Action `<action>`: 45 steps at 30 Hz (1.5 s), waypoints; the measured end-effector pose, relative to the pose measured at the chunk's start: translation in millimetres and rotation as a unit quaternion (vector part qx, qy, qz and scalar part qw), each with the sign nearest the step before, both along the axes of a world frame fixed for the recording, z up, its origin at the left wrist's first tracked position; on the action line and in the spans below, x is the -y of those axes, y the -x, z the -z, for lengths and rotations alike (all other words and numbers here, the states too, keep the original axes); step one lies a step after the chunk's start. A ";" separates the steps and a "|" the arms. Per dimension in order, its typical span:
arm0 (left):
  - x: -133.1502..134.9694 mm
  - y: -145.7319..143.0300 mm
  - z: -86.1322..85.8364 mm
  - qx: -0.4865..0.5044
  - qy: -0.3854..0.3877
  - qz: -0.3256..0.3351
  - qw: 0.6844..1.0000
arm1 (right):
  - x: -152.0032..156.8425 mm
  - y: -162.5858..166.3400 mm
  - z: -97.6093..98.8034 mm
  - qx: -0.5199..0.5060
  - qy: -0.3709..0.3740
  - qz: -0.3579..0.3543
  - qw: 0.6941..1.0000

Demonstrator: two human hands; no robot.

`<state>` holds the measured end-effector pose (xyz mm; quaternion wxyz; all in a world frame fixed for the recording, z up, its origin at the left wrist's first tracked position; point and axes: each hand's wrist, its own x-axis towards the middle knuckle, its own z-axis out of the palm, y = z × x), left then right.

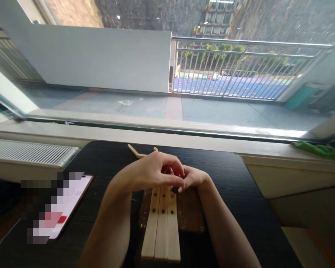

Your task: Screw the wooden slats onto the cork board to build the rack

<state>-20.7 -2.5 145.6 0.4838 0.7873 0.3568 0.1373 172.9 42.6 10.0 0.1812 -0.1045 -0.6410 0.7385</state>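
My left hand arches over the far end of several pale wooden strips lying side by side, with its thumb and forefinger pinched near their right edge. My right hand comes in from the right, its fingertips meeting the left ones. A small dark piece shows just below the joined fingertips; what kind it is and how each hand grips it I cannot make out. Two rows of round holes cross the strips near my hands. Beneath them lies a brown board. Behind my left hand, a bent light wooden piece is partly hidden.
A phone, partly pixelated, lies at the left on the black table. Past the table's far edge runs a window sill with a green cloth. A white radiator stands at the left, below the large window.
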 end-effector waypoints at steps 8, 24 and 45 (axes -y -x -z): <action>3.7 -3.5 -2.5 -0.022 0.000 -0.016 1.000 | 1.9 1.4 1.8 -0.007 0.006 0.007 1.000; 14.5 3.1 -6.7 -0.011 -0.039 -0.006 0.999 | 75.8 -13.7 -53.4 0.080 -0.223 0.233 0.943; 42.8 -14.5 29.8 0.068 -0.338 -0.177 0.922 | 99.8 1.3 -22.8 0.056 -0.277 0.401 0.872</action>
